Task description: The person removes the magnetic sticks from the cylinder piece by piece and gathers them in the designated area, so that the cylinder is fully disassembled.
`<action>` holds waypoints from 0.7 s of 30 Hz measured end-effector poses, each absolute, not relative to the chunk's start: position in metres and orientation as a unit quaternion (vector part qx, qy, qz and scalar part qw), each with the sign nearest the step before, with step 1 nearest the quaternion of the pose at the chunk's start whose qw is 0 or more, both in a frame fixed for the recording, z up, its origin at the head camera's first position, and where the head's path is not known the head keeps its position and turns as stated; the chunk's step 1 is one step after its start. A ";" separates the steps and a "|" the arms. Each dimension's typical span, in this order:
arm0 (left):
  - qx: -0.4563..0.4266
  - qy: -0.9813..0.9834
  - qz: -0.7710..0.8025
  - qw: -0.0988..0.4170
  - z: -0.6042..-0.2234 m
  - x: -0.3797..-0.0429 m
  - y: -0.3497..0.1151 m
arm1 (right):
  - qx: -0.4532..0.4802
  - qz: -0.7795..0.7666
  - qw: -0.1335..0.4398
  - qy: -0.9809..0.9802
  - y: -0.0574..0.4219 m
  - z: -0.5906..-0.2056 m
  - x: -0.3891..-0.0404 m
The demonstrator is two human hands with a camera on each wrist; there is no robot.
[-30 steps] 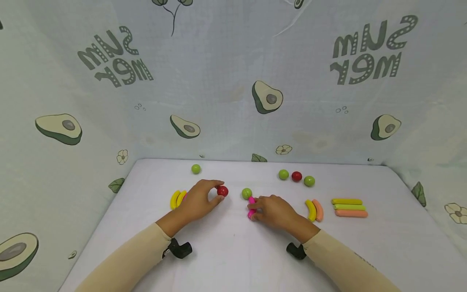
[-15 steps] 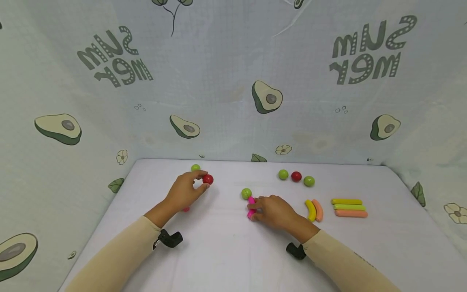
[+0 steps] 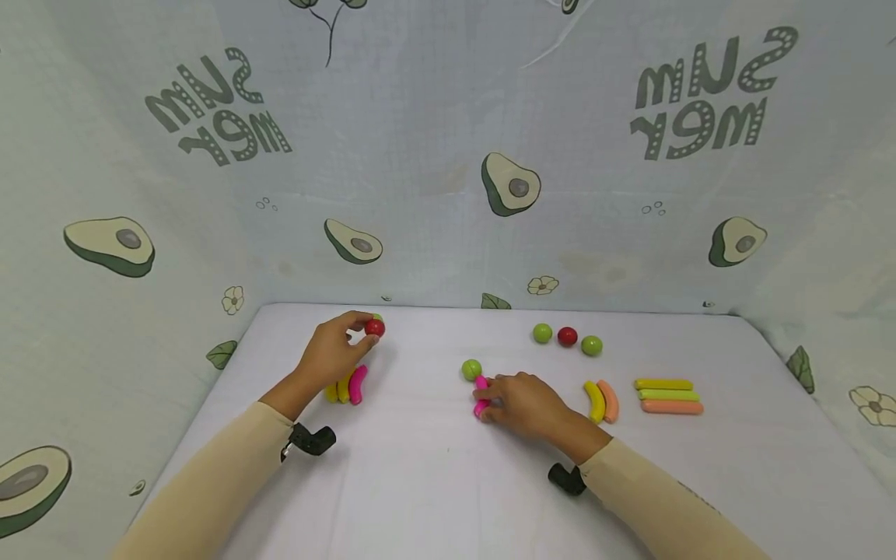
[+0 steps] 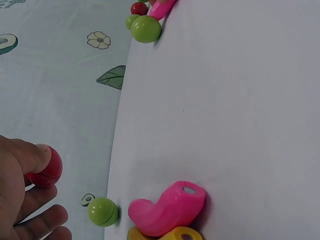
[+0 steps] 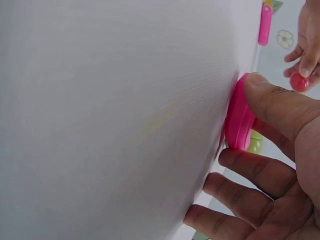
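Observation:
My left hand (image 3: 332,348) pinches a glossy red ball (image 3: 375,328) between thumb and fingertips near the table's back left. In the left wrist view a seam runs round the red ball (image 4: 52,167). Partly hidden behind it in the head view is a green ball (image 4: 103,211). Below that hand lie a pink curved piece (image 3: 358,385) and two yellow curved pieces (image 3: 344,389). Around another pink curved piece (image 5: 240,117) on the table, my right hand (image 3: 526,406) has its thumb and fingers curled. A green ball (image 3: 472,369) sits just beyond that piece.
To the right lie a yellow curved piece (image 3: 595,401) and an orange one (image 3: 609,400). Beyond them are yellow (image 3: 663,384), lime (image 3: 670,395) and orange sticks (image 3: 672,407). Two green balls flank a red ball (image 3: 567,336) at the back. A printed cloth (image 3: 420,155) hangs behind the table.
My left hand has carried the red ball left and back, up to the far green ball. The pink and yellow curved pieces below show again. My right hand has stayed put.

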State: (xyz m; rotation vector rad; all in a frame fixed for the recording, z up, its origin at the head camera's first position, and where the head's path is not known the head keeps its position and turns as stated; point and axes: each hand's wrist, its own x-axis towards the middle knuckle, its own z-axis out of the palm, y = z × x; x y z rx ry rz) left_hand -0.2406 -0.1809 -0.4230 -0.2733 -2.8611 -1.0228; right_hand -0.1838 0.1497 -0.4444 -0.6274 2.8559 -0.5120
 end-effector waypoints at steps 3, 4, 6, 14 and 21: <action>-0.086 -0.937 -0.336 0.049 -0.425 -0.245 -0.187 | -0.211 -0.170 0.086 0.959 0.149 -0.444 -0.184; -0.086 -0.936 -0.337 0.051 -0.426 -0.246 -0.189 | -0.211 -0.171 0.085 0.959 0.149 -0.444 -0.184; -0.086 -0.937 -0.336 0.053 -0.428 -0.249 -0.193 | -0.210 -0.173 0.084 0.959 0.149 -0.444 -0.184; -0.063 -0.939 -0.335 0.049 -0.432 -0.259 -0.204 | -0.212 -0.179 0.083 0.957 0.150 -0.445 -0.184; -0.050 -0.940 -0.334 0.047 -0.434 -0.266 -0.212 | -0.210 -0.182 0.084 0.957 0.149 -0.444 -0.184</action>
